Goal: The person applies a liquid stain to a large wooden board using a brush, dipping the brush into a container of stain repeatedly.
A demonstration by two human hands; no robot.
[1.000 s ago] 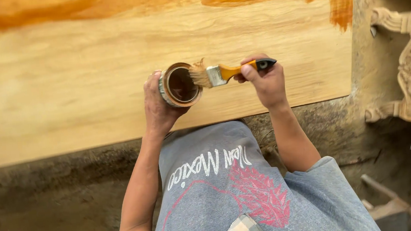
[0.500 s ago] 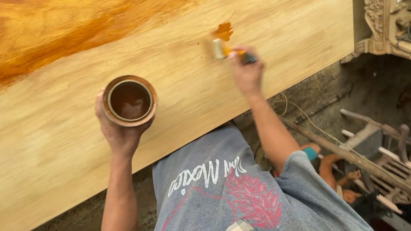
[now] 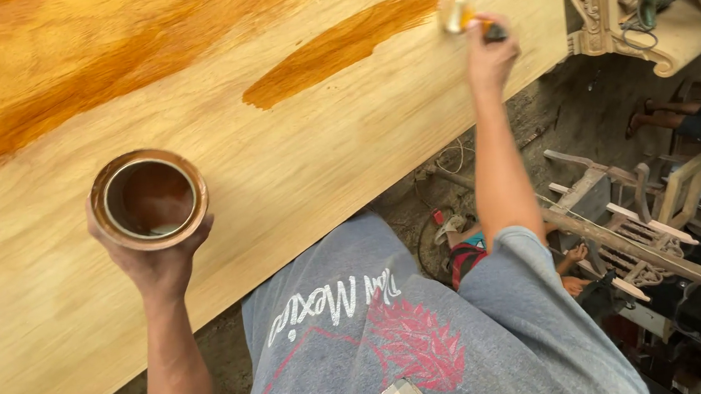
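Your left hand [image 3: 158,269] cups the round tin of stain [image 3: 149,199] from below, fingers wrapped around its base, mouth level so nothing spills over the pale wooden panel [image 3: 297,168]. To its right runs a fresh amber stroke [image 3: 346,45], slanting up toward the right. At that stroke's far end your right hand [image 3: 490,54], arm stretched out, has its fingers closed around the brush [image 3: 463,18]. Its bristles point left onto the wood, handle toward your palm, long axis following the stroke.

Brush [image 3: 463,18] bristles blurred (handle hidden in right hand [image 3: 490,51])
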